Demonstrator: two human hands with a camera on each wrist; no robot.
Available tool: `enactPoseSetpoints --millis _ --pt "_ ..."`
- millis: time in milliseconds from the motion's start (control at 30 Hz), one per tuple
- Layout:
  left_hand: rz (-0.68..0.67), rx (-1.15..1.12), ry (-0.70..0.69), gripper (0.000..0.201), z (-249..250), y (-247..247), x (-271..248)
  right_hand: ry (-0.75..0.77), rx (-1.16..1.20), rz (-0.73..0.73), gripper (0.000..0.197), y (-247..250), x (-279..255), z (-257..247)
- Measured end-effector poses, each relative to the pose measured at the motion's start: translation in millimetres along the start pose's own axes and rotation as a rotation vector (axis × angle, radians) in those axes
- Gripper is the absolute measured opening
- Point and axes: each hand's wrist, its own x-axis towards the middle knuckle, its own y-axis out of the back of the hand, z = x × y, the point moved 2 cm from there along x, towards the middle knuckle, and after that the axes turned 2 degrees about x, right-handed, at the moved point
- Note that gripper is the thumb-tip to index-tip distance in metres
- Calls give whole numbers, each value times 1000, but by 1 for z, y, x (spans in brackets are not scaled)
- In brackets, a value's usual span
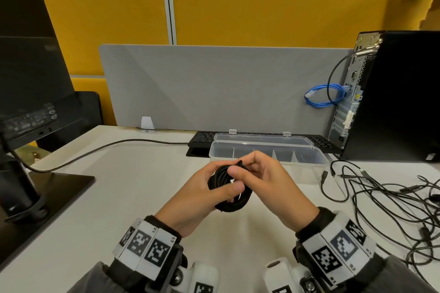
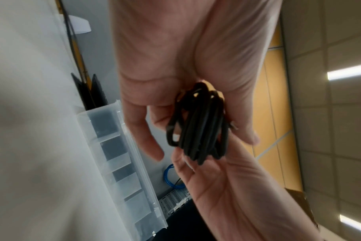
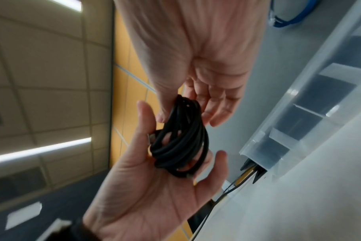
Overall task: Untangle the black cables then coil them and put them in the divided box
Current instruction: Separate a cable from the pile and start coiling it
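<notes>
Coiled black cable (image 1: 227, 188) sits clamped between both hands above the desk (image 1: 133, 188); left hand (image 1: 202, 194) cups its lower loops, thumb over them; right hand (image 1: 266, 181) pinches its top; divided box (image 1: 266, 153) lies open just beyond; tangled cables (image 1: 390, 197) lie to the right.

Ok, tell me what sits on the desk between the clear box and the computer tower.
Head view: a black keyboard lies behind the clear box and runs right to the computer tower. Loose black cables lie nearer, on the white desk.
</notes>
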Motion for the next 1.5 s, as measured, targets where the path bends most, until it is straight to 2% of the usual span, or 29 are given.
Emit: enactPoseSetpoints --millis 100,167,267,400,500,733,967,1033,1167,1333,1400,1500 --pt "-45 121 22 51 -1 -5 -1 56 -105 9 16 -5 -3 -5" --pt "-83 147 59 40 -1 -8 -1 86 -149 -11 18 -8 -6 -10" --pt "-68 160 69 29 -2 -10 -1 110 -247 -23 17 -9 -8 -14" --pt "1 196 -14 36 0 -6 -1 117 -413 -22 16 -6 -7 -13" --pt "-1 142 -33 45 1 -8 -1 108 -408 -13 15 -6 -6 -12" --pt "-28 0 33 36 -8 -18 2 39 -301 -86 12 -5 -5 -8" --pt "-1 -31 -68 41 -6 -24 2 61 -372 -136 12 -2 -4 -14" --pt "-6 -34 -78 38 -4 -25 2 68 -474 -136 13 -1 -4 -16" --pt "85 12 -72 32 -6 -30 3 91 -518 -185 22 -5 -5 -20" --pt "250 172 -110 61 7 -25 9 147 -590 -201 24 6 -8 -31" --pt "277 243 -137 55 18 -22 19 190 -504 -131 30 9 -2 -35" --pt "305 329 -126 41 31 -17 42 178 -378 -31 24 14 23 -37"
